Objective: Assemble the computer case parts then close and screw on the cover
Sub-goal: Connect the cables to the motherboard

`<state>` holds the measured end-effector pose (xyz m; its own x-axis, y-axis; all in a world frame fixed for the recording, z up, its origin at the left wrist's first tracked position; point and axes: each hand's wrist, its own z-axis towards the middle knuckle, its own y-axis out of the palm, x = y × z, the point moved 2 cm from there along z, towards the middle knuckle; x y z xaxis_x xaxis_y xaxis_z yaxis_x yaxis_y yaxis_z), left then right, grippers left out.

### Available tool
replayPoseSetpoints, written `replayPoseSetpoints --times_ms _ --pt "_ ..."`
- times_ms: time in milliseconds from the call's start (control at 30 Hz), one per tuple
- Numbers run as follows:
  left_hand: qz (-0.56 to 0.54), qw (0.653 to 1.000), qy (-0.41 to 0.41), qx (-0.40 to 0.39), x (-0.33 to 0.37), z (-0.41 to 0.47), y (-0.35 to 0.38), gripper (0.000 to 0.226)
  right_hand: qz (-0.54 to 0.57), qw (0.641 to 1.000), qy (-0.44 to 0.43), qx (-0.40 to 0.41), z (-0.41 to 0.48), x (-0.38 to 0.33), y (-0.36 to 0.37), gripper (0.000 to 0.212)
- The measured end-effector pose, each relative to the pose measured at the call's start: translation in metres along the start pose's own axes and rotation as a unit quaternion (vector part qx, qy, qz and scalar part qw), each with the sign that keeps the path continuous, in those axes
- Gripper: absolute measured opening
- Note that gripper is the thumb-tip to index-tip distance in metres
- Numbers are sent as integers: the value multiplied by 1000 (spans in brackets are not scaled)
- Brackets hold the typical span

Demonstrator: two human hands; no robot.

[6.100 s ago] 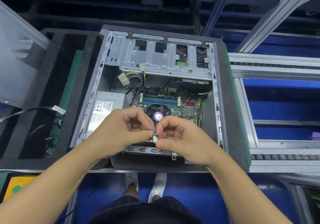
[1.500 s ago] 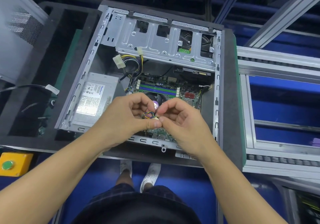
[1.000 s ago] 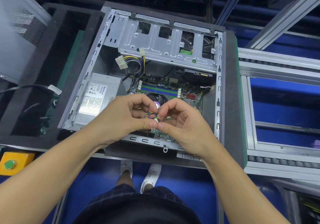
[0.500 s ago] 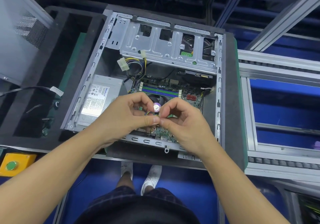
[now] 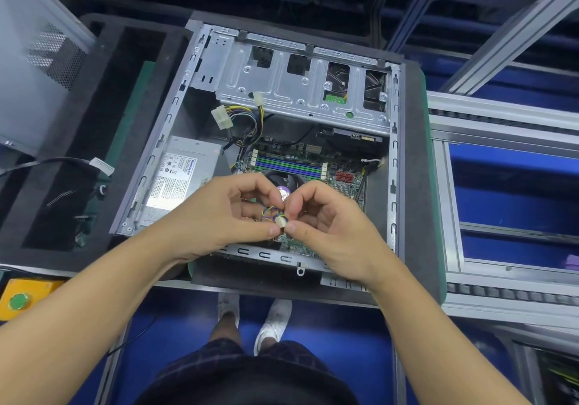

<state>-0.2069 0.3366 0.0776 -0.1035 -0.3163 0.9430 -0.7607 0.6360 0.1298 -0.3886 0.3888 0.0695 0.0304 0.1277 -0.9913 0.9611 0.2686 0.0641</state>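
Plug and its loop of coloured wires are pinched between thumb and forefinger of the left hand and the right hand. Both hands are curled close, just above the board inside the open case. The step would go best by untwisting the wires, turning the plug to match its socket, then pressing it straight down rather than at an angle. The cover stands well apart at the left.
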Motion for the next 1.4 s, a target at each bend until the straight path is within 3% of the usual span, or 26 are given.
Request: replayPoseSetpoints --times_ms 400,633,800,1067,1233,1333,1400 --pt "172 978 50 103 -7 2 7 17 -53 998 3 21 0 4 8 23" --pt "153 983 53 89 -7 0 8 36 40 996 24 73 1 9 -2 28" --pt "-14 993 31 116 -1 4 -1 14 56 995 52 64 2 10 -8 37" --pt "54 997 4 54 1 4 5 24 33 993 90 62 3 8 -7 28" --pt "121 985 31 123 4 6 8 20 20 995 90 40 1 3 -13 7" --pt "158 975 58 141 9 8 9 26 -48 996 36 72 2 -5 -13 5" --pt "147 977 70 138 11 12 10 27 -24 995 19 97 4 -9 -12 13"
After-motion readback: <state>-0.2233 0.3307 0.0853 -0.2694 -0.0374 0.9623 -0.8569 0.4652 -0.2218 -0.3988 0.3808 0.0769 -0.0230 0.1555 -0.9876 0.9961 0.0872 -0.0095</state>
